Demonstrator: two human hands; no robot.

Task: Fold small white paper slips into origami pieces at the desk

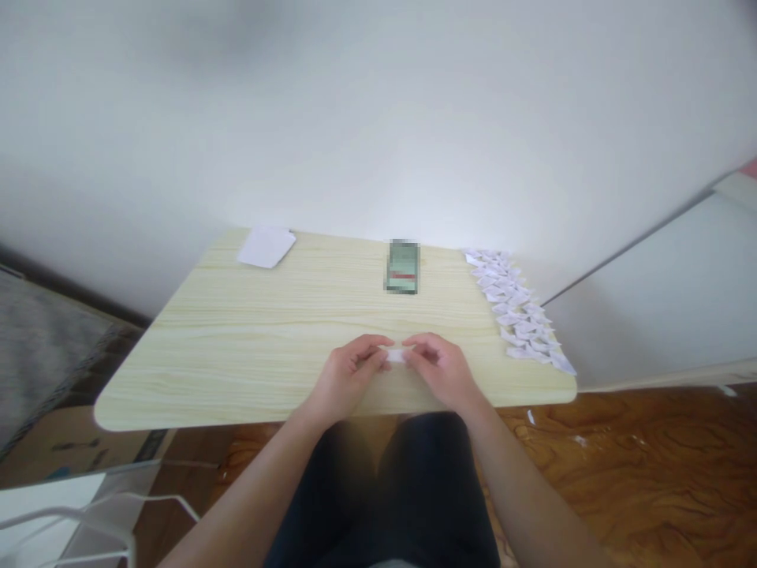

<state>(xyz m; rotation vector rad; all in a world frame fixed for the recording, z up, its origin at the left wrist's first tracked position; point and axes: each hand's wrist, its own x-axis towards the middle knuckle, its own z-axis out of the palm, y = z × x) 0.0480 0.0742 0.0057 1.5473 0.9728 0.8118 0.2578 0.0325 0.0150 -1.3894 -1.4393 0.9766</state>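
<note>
Near the front edge of the table, a small folded strip of white paper [395,356] spans the gap between my two hands. My left hand [356,365] pinches its left end between thumb and fingers. At the right end, my right hand [434,361] grips it the same way. Fingertips cover both ends of the paper, so its full shape is hidden. Over on the right side of the table lie several folded white paper pieces [514,304], set in close rows.
A stack of white paper sheets [267,246] rests at the table's back left. Behind my hands lies a phone-like object [403,267], its screen blurred out. The pale wooden table [195,347] meets a white wall. A cardboard box [76,446] and white metal tubing [65,513] are at lower left.
</note>
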